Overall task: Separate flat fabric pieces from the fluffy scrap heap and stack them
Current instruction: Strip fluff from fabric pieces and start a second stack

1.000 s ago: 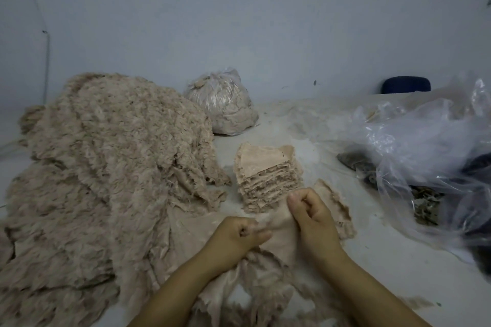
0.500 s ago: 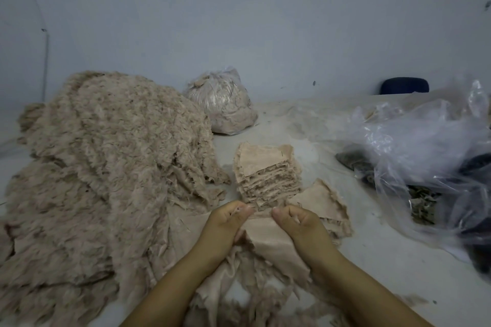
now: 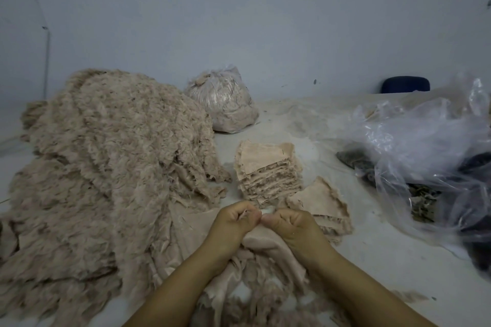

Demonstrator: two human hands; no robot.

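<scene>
**Two fists on one edge: a rip or a toppled stack**

While both hands work knuckle to knuckle, the risk sits right between them. The left hand (image 3: 233,223) is curled tight, thumb and fingers pinching the upper edge of a flat fabric piece (image 3: 268,243); the right hand (image 3: 291,223) is curled the same way, gripping that edge just beside it. The piece hangs down from the fists toward the wrists, fluffy scraps tangled beneath. If the two hands pull apart hard, I'd guess the cloth tears unevenly, or fluff stays clinging to its back.

Just beyond the knuckles stands the stack (image 3: 267,170), tall, with ragged, leaning sides; a careless drop could tip it. A smaller pile (image 3: 321,200) lies just past the right hand, easy to drag along. Off the left hand sprawls the scrap heap (image 3: 106,167), its fringe near enough to snag. Farther off the right hand lies a plastic bag (image 3: 425,146).
</scene>
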